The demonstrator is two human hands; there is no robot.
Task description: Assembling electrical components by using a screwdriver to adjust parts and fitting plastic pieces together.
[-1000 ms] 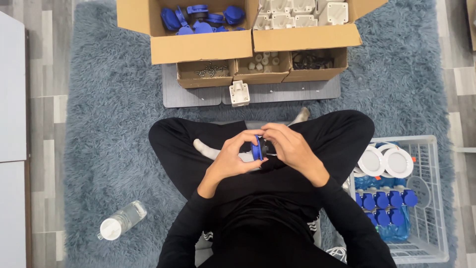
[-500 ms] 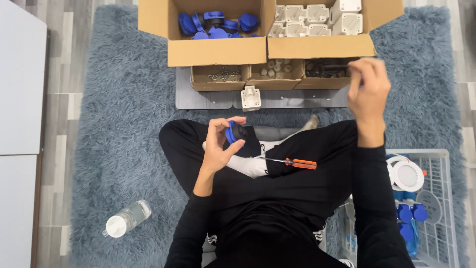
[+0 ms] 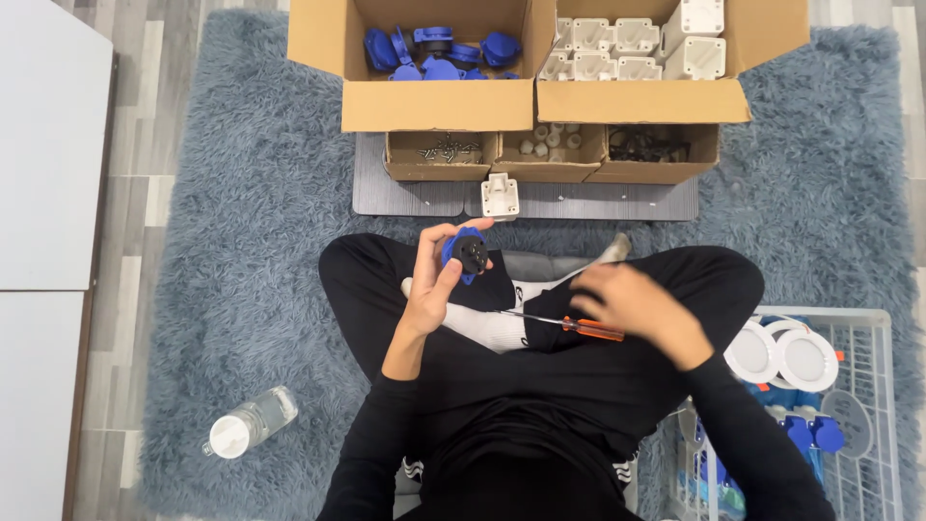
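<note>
Left hand (image 3: pixel 431 289) is pinching a blue socket (image 3: pixel 468 253) between thumb and fingers, holding it up above the left knee with its black round face turned toward the camera. Right hand (image 3: pixel 632 302) is hovering, blurred, over the right thigh just beside the orange handle of a screwdriver (image 3: pixel 569 326) that is lying across the lap; whether its fingers are spread or curled I cannot tell. Both hands are working well apart, over crossed legs in black trousers and white socks (image 3: pixel 487 326). Beyond the knees a white part (image 3: pixel 500 195) is sitting on a grey board (image 3: pixel 405 193), just in front of three small boxes (image 3: pixel 550 154) holding screws and small pieces. Behind those, a big box (image 3: pixel 439 68) is holding more blue sockets and its neighbour (image 3: pixel 637 63) is holding white housings. Everything is resting on a shaggy blue-grey rug (image 3: pixel 241 222). A water bottle (image 3: pixel 249 423) is lying on the rug near the left elbow, and a wire basket (image 3: pixel 868 425) with white discs and blue pieces is standing by the right arm.
</note>
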